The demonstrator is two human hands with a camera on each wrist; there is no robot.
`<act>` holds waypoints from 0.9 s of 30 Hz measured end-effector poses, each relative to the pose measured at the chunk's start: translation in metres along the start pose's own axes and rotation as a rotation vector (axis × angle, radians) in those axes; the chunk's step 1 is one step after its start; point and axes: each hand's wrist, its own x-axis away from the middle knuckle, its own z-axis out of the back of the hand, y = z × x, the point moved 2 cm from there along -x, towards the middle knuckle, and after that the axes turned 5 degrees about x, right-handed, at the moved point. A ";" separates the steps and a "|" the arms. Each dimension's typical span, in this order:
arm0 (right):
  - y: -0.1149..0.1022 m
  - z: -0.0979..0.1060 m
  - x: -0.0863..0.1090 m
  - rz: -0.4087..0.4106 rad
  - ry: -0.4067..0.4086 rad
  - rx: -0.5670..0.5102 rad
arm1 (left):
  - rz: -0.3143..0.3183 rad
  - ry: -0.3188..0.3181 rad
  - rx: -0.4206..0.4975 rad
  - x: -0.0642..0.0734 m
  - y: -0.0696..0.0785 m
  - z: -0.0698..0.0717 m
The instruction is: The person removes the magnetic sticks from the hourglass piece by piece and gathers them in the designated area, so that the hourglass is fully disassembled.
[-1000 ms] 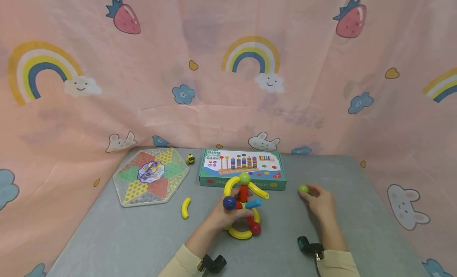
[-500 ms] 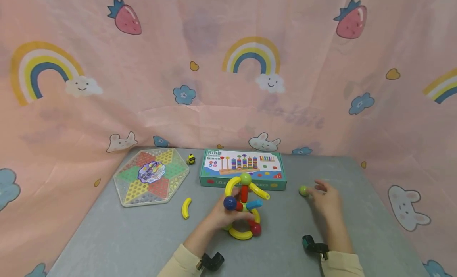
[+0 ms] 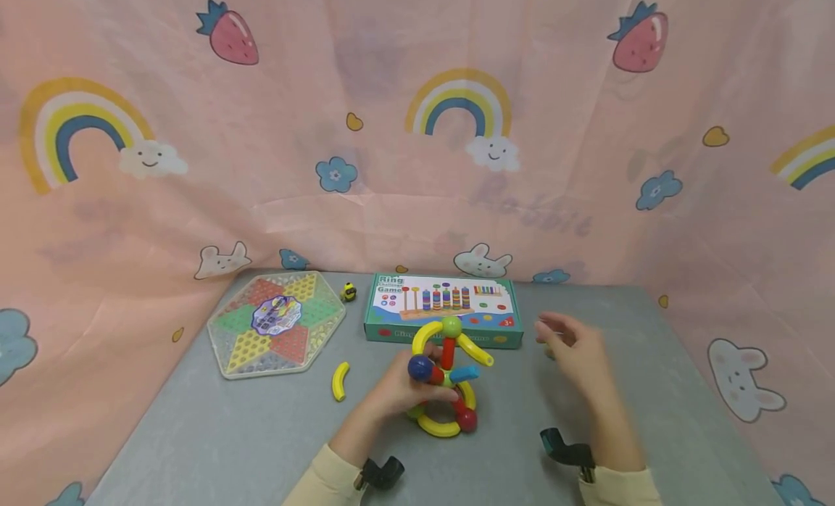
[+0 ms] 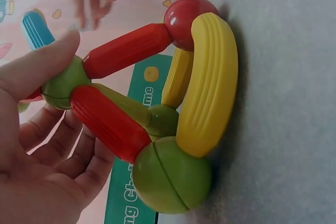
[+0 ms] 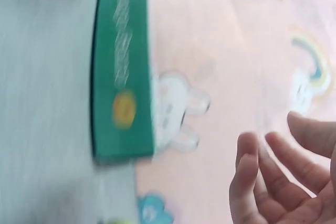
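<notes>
My left hand (image 3: 398, 388) holds up a magnetic stick-and-ball structure (image 3: 438, 427) standing on the table. In the left wrist view, my thumb presses a green ball (image 4: 68, 81) at its middle, with the fingers behind. Red sticks (image 4: 113, 124) lead from there to a larger green ball (image 4: 172, 176) and a red ball (image 4: 187, 20), joined by a curved yellow stick (image 4: 209, 85). My right hand (image 3: 577, 350) is over a loose green ball (image 3: 550, 353), mostly hidden behind it. The right wrist view shows its fingers (image 5: 244, 182) loosely bent, nothing between them.
A green Ring Challenge Game box (image 3: 443, 335) lies behind the structure. Left of it are a hexagonal board game case (image 3: 280, 368) and a small bee-like toy (image 3: 349, 292). A loose curved yellow stick (image 3: 340, 381) lies left of my left hand.
My right hand has let go of the green ball, drawn back right, then come left again above it. The ball stays on the table. My left hand and the structure have hardly moved.
</notes>
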 end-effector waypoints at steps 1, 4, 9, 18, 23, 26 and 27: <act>-0.007 -0.004 0.002 0.013 -0.022 -0.020 | 0.003 0.005 0.002 0.000 0.000 0.000; -0.027 -0.016 0.008 0.057 -0.093 -0.086 | 0.010 0.005 0.028 -0.001 -0.001 0.001; -0.049 -0.029 0.017 0.129 -0.228 -0.186 | 0.008 -0.012 0.044 -0.002 -0.001 0.003; -0.057 -0.032 0.024 0.170 -0.349 -0.247 | -0.024 -0.037 -0.023 -0.004 -0.003 0.002; -0.061 -0.030 0.028 0.152 -0.346 -0.253 | -0.005 0.020 -0.139 -0.004 -0.004 -0.001; -0.064 -0.029 0.030 0.129 -0.334 -0.260 | 0.029 0.052 -0.168 -0.003 -0.004 -0.003; -0.064 -0.029 0.030 0.118 -0.329 -0.264 | 0.029 0.056 -0.171 -0.003 -0.004 -0.002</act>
